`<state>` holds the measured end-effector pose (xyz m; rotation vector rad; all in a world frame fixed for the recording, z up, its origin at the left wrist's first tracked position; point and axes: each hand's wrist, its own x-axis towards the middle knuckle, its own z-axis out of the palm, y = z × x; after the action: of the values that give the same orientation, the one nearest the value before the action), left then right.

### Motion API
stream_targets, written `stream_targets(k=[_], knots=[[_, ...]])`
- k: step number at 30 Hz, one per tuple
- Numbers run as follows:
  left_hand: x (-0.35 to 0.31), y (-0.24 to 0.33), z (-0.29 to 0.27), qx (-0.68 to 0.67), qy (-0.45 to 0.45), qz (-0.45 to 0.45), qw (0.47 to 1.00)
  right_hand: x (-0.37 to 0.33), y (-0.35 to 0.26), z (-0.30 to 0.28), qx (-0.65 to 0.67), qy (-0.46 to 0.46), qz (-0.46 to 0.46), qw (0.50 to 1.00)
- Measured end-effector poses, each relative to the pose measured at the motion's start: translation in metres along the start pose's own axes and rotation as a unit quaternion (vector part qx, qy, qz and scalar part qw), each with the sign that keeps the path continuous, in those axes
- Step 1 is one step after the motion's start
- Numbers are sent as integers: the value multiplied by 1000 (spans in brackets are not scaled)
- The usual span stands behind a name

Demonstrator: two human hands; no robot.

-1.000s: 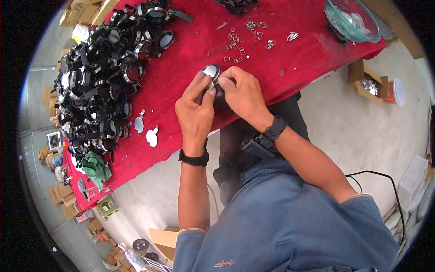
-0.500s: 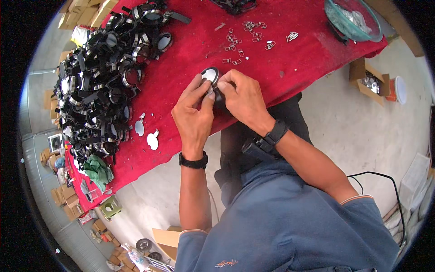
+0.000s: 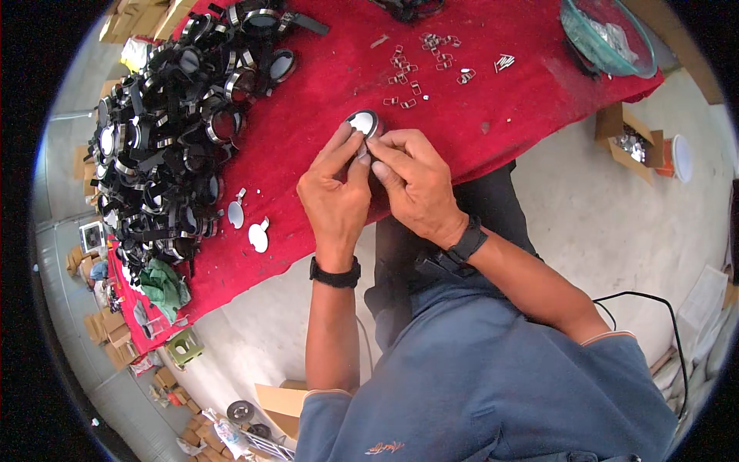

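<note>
Between my hands, just above the red cloth, is a small round piece with a dark rim and a shiny pale face (image 3: 362,122), like the round parts in the heap. My left hand (image 3: 336,189) grips its near side, thumb and fingers closed. From the other side my right hand (image 3: 418,181) pinches close to the rim with thumb and forefinger. The fingertips hide whatever small part lies between them. To the left of my left hand, two flat silvery discs with tabs, one of them a pale disc (image 3: 259,238), lie on the cloth.
A large heap of black-strapped round pieces (image 3: 165,138) covers the table's left side. Small metal loops (image 3: 399,75) and white pins (image 3: 504,61) lie beyond my hands. A teal basin (image 3: 606,42) stands at the far right; an open carton (image 3: 631,142) is on the floor.
My right fingers have shifted in closer to the left fingertips at the round piece's near edge. Both hands still hold it; the view has moved slightly.
</note>
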<state>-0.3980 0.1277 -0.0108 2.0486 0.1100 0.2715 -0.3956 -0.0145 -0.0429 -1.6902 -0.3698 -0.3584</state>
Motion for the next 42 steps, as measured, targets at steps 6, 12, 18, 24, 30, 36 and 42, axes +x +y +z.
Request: stream_targets(k=[6, 12, 18, 24, 30, 36, 42], knots=[[5, 7, 7, -29, 15, 2, 999, -1, 5, 2, -20, -7, -30, 999], [7, 1, -11, -104, -35, -69, 992, 1, 1, -5, 11, -44, -1, 999], [6, 5, -2, -78, -18, -58, 995, -4, -5, -1, -73, -24, -61, 995], [12, 0, -6, -109, -46, -72, 990, 27, -7, -41, -162, -51, -119, 978], [13, -6, -18, -65, -141, -12, 988, 104, 40, -233, -539, 45, -157, 827], [7, -1, -17, 74, -103, 55, 990, 110, 71, -287, -650, -54, -57, 756], [5, -7, -16, 0, -76, 28, 997, 108, 74, -272, -675, -48, -83, 732]])
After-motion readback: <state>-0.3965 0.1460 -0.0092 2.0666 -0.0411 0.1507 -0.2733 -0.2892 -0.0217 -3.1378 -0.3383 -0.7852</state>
